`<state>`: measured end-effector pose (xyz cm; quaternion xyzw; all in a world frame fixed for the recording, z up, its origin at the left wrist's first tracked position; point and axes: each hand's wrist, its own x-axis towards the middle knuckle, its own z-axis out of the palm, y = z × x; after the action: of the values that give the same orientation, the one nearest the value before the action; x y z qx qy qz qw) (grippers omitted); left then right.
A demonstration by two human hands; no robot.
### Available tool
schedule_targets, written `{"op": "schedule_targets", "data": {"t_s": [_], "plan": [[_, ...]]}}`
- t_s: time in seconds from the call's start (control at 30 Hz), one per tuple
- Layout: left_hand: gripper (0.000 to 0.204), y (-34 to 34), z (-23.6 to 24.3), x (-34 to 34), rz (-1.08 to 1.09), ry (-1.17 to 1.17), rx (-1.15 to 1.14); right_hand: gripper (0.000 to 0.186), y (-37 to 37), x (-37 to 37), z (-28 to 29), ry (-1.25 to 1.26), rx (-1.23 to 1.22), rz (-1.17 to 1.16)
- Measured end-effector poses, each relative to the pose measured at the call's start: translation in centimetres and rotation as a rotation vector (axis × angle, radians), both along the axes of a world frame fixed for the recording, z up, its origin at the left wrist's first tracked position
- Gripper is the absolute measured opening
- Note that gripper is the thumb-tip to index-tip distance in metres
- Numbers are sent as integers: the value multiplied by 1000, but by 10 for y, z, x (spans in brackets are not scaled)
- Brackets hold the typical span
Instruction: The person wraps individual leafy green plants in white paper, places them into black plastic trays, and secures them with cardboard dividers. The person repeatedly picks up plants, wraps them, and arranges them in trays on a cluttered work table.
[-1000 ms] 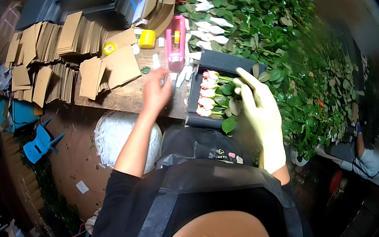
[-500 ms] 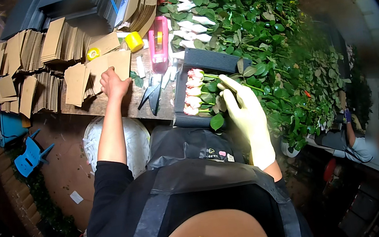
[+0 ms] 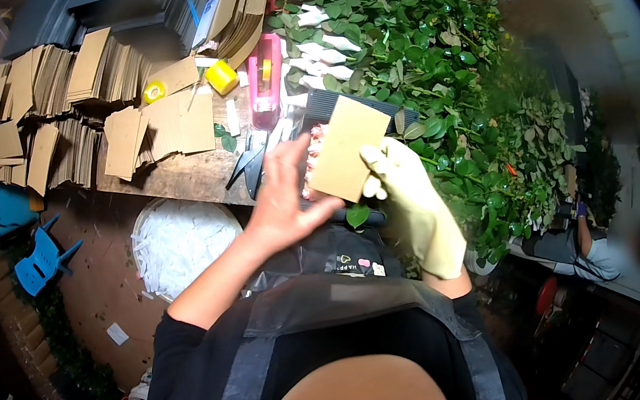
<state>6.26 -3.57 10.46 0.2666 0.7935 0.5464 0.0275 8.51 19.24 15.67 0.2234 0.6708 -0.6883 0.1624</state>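
Cardboard card [image 3: 347, 149], tan, pinched between my bare left hand [image 3: 284, 197] and my gloved right hand [image 3: 411, 199], held above the tabletop [image 3: 184, 173]. It hides most of the pink rosebuds [image 3: 314, 169] and dark tray [image 3: 338, 100] beneath; scissors [image 3: 248, 161] partly covered.

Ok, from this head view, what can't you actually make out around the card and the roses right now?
- Rose bundle: mostly hidden behind the cardboard card and the left hand.
- Left hand's grip on the card: fingertips lie at its edge; contact unclear.
- Right hand, gloved: thumb on the card, the other fingers hidden behind it.
- Scissors on the workbench: too small to tell whether open.
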Motion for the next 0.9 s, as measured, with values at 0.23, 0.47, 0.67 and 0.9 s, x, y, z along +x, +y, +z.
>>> {"op": "schedule_targets", "data": {"t_s": [0.23, 0.47, 0.67, 0.9], "plan": [[31, -12, -26, -50, -42, 5, -182, 25, 16, -13, -51, -218, 121, 199], [104, 57, -20, -78, -615, 133, -621, 24, 6, -9, -55, -233, 367, 211], [105, 62, -17, -89, -696, 64, -769, 38, 12, 49, 30, -210, 395, 334], [106, 63, -19, -93, -728, 111, -730, 42, 31, 106, -80, -546, 917, 698]]}}
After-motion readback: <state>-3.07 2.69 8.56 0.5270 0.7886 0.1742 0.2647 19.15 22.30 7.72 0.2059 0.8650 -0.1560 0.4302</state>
